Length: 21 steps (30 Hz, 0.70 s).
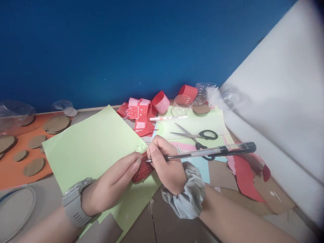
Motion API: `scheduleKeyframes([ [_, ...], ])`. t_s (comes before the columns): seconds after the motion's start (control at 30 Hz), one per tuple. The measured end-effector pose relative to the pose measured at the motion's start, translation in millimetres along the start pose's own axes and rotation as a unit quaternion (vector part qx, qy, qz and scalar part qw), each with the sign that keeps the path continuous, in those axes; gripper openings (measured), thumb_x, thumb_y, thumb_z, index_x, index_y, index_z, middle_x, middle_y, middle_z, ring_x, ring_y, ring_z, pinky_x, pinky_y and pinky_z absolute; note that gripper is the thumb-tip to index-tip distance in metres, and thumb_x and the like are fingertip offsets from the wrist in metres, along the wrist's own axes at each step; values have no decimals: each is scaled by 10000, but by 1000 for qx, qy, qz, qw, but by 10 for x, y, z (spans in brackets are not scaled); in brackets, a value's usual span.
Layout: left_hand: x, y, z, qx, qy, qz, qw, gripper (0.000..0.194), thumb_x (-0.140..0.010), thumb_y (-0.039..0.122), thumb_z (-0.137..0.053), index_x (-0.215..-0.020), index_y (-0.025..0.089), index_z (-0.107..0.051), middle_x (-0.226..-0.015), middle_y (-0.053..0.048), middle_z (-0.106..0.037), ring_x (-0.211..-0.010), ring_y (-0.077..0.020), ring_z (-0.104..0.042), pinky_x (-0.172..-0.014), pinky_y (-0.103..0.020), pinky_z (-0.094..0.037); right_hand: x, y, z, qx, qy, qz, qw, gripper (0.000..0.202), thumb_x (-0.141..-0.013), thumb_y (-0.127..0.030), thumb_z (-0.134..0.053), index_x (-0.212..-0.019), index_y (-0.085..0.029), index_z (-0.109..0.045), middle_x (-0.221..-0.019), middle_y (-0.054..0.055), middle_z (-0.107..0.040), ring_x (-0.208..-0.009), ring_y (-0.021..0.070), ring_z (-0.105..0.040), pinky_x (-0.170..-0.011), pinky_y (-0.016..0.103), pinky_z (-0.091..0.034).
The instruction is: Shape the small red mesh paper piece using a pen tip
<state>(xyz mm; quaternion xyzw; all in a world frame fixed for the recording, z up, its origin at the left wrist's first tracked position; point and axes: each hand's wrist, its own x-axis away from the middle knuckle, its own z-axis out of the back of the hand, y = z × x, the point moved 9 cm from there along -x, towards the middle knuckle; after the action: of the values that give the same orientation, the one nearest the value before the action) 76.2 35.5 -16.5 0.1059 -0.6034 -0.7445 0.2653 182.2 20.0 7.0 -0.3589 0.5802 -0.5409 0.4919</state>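
My right hand [168, 168] is closed around a clear-barrelled pen with a black cap end [202, 153]. The pen's tip rests at a small red piece covered in dark crossing lines [143, 172]. Pinched between thumb and fingers, that red piece is steadied by my left hand [121, 170]; its far part is hidden by my hands. Under both hands lies a large light green sheet of paper [91, 141]. A small pale green scrap [141, 147] sits just past my fingertips.
Black-handled scissors [199, 136] lie spread right of my hands, beyond them a white marker [167, 118]. Red paper pieces [141, 118] and clear plastic cups [181, 104] line the blue wall [152, 50]. Cardboard discs [34, 167] lie on orange paper [12, 175] at left.
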Motion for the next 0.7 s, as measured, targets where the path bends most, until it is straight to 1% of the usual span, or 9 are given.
scheduleKeyframes([
  [0.17, 17, 13, 10, -4, 6, -7, 1000, 332, -1040, 401, -283, -861, 196, -474, -837, -45, -528, -782, -185, -487, -742, -331, -416, 0, -17, 0, 9, -4, 1, 1000, 251, -905, -185, -436, -658, -210, -395, -580, -54, -356, -533, 99, -360, -517, 249, -306],
  [0.3, 12, -2, 1, -2, 0, -7, 1000, 336, -1043, 396, -276, -850, 195, -462, -878, -51, -541, -830, -193, -498, -751, -334, -410, -1, -3, 2, 5, -4, 4, 1000, 247, -907, -174, -426, -665, -210, -394, -584, -54, -364, -529, 97, -356, -513, 247, -302],
  [0.4, 9, -22, 1, -1, 0, 0, 1000, 327, -1045, 402, -279, -857, 201, -454, -863, -39, -518, -850, -193, -490, -757, -331, -399, 0, 5, -1, 0, -4, 7, 1000, 257, -918, -186, -422, -664, -209, -390, -586, -52, -362, -526, 97, -351, -511, 249, -299],
  [0.57, 13, 1, -17, 22, -5, -7, 1000, 317, -1049, 401, -276, -878, 202, -452, -829, -21, -486, -770, -172, -452, -744, -325, -393, 4, 50, 1, -19, -4, -15, 1000, 274, -945, -230, -409, -672, -209, -395, -599, -46, -361, -534, 99, -355, -506, 251, -290],
  [0.7, 16, -13, -24, 18, -9, 0, 1000, 325, -1050, 406, -276, -864, 200, -445, -874, -33, -510, -819, -179, -471, -754, -325, -388, 3, 47, 1, -12, -5, -9, 1000, 262, -938, -198, -405, -677, -206, -399, -616, -45, -373, -545, 96, -365, -518, 248, -299],
])
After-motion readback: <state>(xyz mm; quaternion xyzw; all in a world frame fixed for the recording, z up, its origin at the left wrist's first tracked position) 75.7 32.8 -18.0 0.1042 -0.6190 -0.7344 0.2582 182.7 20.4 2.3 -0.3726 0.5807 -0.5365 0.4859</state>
